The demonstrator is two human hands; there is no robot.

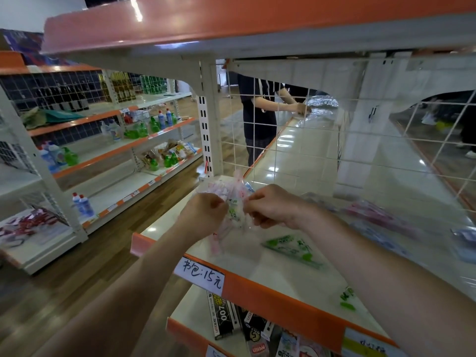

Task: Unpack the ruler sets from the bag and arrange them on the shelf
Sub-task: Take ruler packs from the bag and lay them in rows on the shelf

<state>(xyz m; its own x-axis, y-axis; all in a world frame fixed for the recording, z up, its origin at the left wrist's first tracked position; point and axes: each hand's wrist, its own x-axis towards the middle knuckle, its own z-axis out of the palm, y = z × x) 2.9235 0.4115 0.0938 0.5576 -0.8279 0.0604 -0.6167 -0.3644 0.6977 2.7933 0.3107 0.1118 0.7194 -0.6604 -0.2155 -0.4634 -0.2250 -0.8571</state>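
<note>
The left hand [206,212] and the right hand [270,207] each pinch the clear bag of ruler sets [233,202] with curled fingers. The bag hangs between them, at 3 o'clock of the left hand, above the shelf [257,274]. One green ruler set [291,249] lies flat at 5 o'clock of the right hand. A second green piece [346,298] lies near the front edge. The pink packs [373,212] at 3 o'clock are too blurred to count.

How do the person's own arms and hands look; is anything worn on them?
The left arm and right arm are bare up to the frame edge; no sleeve shows. The left hand and right hand wear no gloves. I see no watch, bracelet or ring, though the picture is blurred.
</note>
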